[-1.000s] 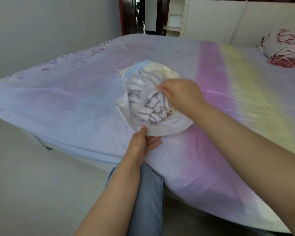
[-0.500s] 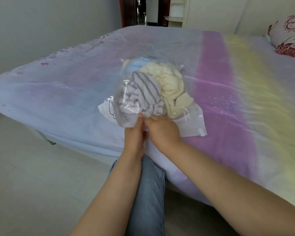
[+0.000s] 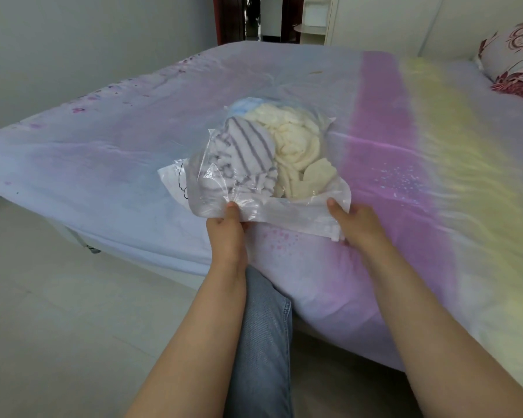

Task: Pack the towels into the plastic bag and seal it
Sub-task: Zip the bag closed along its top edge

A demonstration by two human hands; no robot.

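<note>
Big bed (image 3: 435,152) with a pastel sheet, and the clear plastic bag (image 3: 272,206) sits near its front edge stuffed with a striped towel (image 3: 242,155), a cream towel (image 3: 296,146) and a bit of a blue one (image 3: 243,104). Left hand (image 3: 227,233) pinches the bag's open edge with the thumb on top, right hand (image 3: 355,224) pinches the other end of that edge the same way; fingers underneath are hidden.

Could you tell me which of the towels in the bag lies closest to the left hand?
The striped towel, white with grey-purple stripes, lies just above the left hand. The cream towel sits nearer the right hand, and the blue towel is farthest back.
</note>
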